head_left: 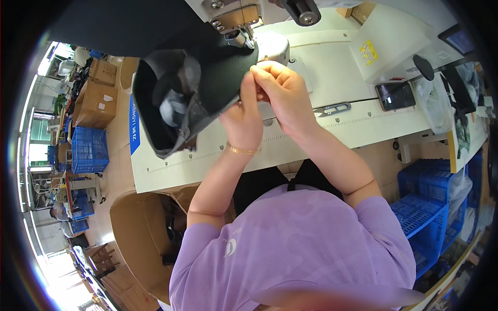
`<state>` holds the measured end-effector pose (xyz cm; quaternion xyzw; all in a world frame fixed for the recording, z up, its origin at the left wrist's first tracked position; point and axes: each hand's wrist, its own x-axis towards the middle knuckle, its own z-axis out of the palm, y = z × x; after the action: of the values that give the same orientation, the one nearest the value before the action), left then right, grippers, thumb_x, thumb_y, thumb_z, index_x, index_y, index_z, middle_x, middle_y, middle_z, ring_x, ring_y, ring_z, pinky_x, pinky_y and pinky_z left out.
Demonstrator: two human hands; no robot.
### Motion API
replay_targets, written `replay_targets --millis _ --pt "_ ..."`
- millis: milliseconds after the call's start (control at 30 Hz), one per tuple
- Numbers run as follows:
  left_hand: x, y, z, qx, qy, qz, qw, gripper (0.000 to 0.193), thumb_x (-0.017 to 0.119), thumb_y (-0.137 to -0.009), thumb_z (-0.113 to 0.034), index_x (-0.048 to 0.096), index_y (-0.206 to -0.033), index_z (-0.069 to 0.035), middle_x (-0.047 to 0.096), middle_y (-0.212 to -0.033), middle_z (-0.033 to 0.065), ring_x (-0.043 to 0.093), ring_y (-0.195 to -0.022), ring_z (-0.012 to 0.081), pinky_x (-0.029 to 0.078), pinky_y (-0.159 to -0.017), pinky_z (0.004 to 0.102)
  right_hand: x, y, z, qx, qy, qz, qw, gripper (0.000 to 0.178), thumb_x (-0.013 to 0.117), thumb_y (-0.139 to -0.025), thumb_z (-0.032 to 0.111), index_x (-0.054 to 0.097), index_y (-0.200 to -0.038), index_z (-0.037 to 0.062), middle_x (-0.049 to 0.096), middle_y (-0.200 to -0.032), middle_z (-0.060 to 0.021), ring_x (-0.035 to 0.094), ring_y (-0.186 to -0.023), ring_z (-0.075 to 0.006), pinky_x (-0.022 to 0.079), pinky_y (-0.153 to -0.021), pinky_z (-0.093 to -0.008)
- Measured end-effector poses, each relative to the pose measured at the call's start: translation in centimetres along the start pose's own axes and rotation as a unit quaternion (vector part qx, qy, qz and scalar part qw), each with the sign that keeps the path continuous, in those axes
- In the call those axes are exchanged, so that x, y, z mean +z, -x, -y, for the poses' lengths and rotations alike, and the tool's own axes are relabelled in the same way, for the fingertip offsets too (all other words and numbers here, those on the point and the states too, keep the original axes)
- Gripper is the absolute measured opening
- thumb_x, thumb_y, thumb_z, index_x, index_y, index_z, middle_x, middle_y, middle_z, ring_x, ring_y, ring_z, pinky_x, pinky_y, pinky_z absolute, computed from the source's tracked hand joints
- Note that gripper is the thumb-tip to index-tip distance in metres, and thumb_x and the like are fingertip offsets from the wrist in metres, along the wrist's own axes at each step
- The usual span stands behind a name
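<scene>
Closely paired, your left hand (245,122) and right hand (287,96) meet at the edge of a black fabric piece (211,80).
Each grip is pinched closed on that edge; the fabric sits beneath the sewing machine (239,18), its open end toward the table's (332,72) left.

Bare left hand (243,122) and bare right hand (282,90) meet fingertip to fingertip, pinching the edge of a hollow black fabric piece (215,72) under a white sewing machine's metal presser foot (239,39). Small metal thread snips (333,109) and dark rectangular phone (395,97) lie right, on long white worktable (347,116). Open brown cardboard box (136,223) below, left.
</scene>
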<state>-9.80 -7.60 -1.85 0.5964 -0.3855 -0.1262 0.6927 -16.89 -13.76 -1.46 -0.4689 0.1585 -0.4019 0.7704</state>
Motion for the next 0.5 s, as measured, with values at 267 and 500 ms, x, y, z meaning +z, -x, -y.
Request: replay_targets --millis 267,500 --pt "-15.3 -2.0 -3.6 0.146 -0.132 -0.138 0.971 0.03 0.044 -0.098 -0.023 0.057 -0.101 0.004 0.065 -0.091 0.0121 0.061 -0.088 0.0186 0.045 -0.086 0.0325 0.5 0.9 0.4 0.041 0.007 0.063 0.997 0.023 0.057 -0.092 0.017 0.056 -0.105 -0.0018 0.065 -0.091 -0.0072 0.064 -0.078 -0.0115 0.053 -0.067 -0.0234" --pt "-16.6 -16.1 4.7 -0.139 0.002 0.115 0.984 0.041 0.05 -0.095 -0.035 0.061 -0.112 0.0 0.064 -0.11 0.011 0.06 -0.102 0.0195 0.045 -0.091 0.0311 1.2 0.7 -0.1 0.036 -0.015 0.081 0.996 0.024 0.051 -0.093 0.011 0.056 -0.112 -0.0032 0.064 -0.1 -0.0075 0.062 -0.088 -0.0125 0.054 -0.076 -0.0281"
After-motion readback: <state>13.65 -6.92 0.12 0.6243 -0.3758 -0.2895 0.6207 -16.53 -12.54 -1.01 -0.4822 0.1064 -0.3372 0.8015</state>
